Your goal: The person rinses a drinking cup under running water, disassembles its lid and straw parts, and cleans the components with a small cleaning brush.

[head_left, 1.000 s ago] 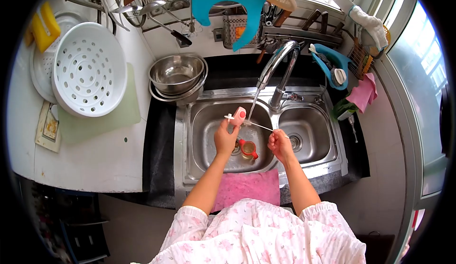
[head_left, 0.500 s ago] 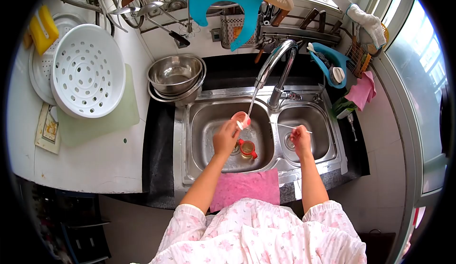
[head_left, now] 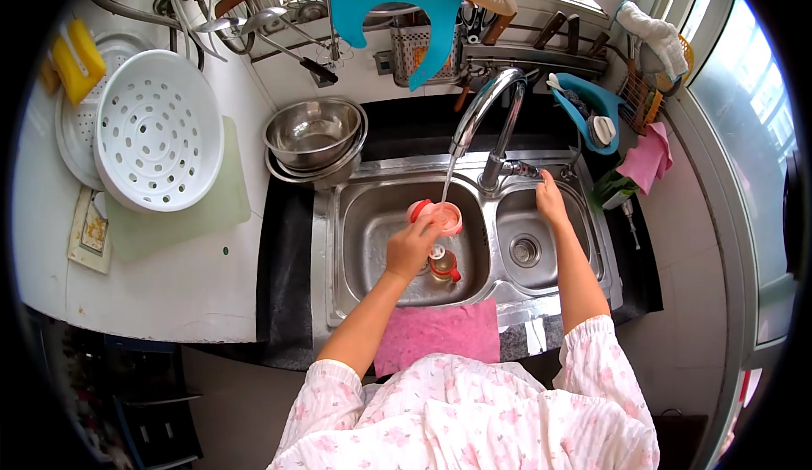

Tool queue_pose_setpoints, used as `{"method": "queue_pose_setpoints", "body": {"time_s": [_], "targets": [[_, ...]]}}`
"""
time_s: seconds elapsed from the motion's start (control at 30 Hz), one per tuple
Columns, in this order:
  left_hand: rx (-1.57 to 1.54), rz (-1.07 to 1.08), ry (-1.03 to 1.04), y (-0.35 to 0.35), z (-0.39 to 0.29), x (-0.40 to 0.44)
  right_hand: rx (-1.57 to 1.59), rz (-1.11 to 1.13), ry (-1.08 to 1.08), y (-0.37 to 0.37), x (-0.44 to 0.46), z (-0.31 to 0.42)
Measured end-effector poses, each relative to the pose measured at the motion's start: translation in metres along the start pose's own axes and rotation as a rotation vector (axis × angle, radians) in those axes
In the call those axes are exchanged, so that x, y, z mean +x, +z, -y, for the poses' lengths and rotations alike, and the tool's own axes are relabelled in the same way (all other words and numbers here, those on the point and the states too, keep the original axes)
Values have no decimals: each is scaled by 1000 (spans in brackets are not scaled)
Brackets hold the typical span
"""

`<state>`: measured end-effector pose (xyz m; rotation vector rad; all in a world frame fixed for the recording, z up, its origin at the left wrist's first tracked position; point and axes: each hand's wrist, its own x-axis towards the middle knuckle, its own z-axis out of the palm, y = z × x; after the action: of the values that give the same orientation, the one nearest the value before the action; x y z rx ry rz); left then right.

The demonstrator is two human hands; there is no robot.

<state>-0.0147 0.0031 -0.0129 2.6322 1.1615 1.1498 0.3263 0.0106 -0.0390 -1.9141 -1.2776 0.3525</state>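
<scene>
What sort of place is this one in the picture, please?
It looks like a kitchen, probably in a home: there is a double-bowl steel sink with a running tap, stacked metal bowls beside it, and a white colander to the left.

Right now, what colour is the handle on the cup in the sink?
The cup has a red handle, clearest in the head view.

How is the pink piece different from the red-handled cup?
The pink piece is held in the left hand; the red-handled cup is on the larger basin's floor.
The pink piece seems under the running water; the red-handled cup is nearer the pink cloth.
Both show some red.
</scene>
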Motion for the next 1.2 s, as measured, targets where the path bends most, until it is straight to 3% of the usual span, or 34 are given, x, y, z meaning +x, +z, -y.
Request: {"method": "queue_pose_setpoints", "body": {"time_s": [0.2, 0.4, 0.47, 0.53, 0.67, 0.8, 0.87, 1.13, 1.2], "targets": [[34, 17, 57, -1, 5, -1, 0, 69, 117, -2, -1, 28], [29, 1, 57, -3, 9, -6, -94, 136, 28, -9, -14, 40], [20, -6, 83, -7, 9, -7, -129, 73, 10, -9, -36, 60], [38, -13, 85, -12, 9, -7, -178, -237, -261, 3, -54, 76], [61, -8, 84, -22, 7, -6, 113, 154, -321, 29, -97, 138], [25, -60, 146, -31, 6, 1, 173, 235, -404, 35, -103, 182], [-14, -48, 170, -34, 7, 2, -40, 293, -636, 35, -96, 185], [22, 6, 248, -57, 10, 11, -16, 505, -762, 33, -81, 186], [10, 9, 286, -58, 13, 11, -131, 484, -897, 33, -80, 187]]}}
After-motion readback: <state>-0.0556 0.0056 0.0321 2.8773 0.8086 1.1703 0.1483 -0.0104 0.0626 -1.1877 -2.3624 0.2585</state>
